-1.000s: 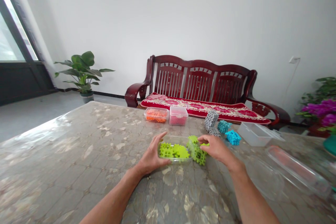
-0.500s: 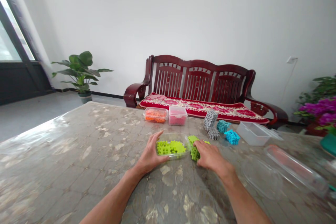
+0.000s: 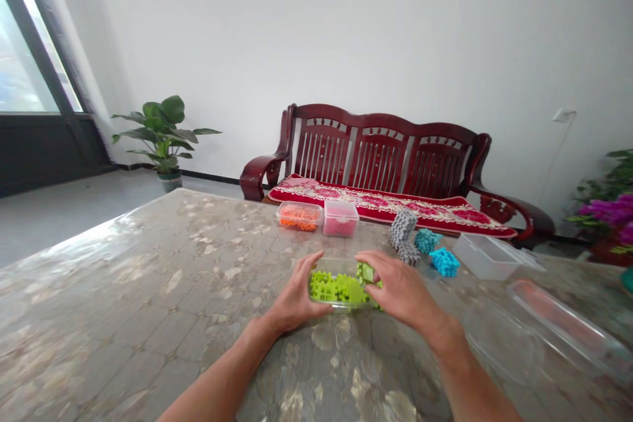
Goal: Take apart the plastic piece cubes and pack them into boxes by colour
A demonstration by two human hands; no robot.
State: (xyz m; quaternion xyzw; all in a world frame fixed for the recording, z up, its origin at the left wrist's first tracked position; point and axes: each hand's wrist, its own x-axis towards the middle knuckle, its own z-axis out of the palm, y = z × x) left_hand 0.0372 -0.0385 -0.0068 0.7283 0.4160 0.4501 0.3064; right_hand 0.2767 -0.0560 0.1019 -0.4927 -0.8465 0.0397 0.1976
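- Blocks (image 3: 341, 289), lime green, notch-edged, some pierced with square openings; spread inside clear plastic tub (image 3: 340, 308) on patterned tabletop (image 3: 212, 283).
- Left hand (image 3: 299, 290) curved around tub's left end, thumb at near wall, grasping it.
- Right hand (image 3: 395, 280) arched over tub's right end, pinching lime-green piece (image 3: 366, 272).
- Beyond: orange pieces (image 3: 299, 216), pink-filled box (image 3: 340, 219), side by side.

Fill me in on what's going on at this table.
A person's left grip holds the left end of a clear tub of green pieces. The right grip has more green interlocking bits at the tub's right end. Farther back on the table sit an orange-filled container, a pink-filled box, a gray stack and blue clumps.
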